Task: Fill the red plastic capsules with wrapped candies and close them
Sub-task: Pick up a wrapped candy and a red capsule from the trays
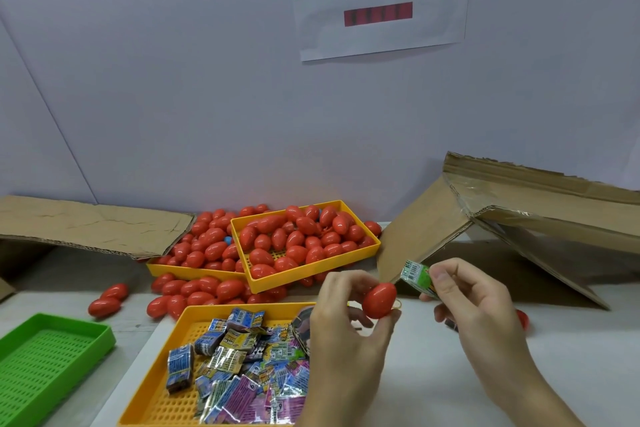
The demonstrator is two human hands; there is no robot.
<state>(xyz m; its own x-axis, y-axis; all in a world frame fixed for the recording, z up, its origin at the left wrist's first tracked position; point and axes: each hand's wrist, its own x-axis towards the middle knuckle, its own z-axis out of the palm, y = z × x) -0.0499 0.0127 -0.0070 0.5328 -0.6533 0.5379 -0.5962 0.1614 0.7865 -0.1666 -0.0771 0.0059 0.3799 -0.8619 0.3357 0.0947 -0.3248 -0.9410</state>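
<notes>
My left hand [346,326] pinches a red egg-shaped capsule [379,300] by its fingertips, above the right edge of the near yellow tray [180,326]. That tray holds several wrapped candies [239,367] in blue, pink and green wrappers. My right hand [474,302] pinches one green wrapped candy [417,277] just right of the capsule, a small gap apart. The capsule looks closed from this side.
Two yellow trays [346,258] heaped with red capsules sit at the back, with more capsules [194,289] spilled on the table. A green tray [52,357] lies at the left. Cardboard flaps [519,204] stand right and left. A red piece [522,317] lies behind my right hand.
</notes>
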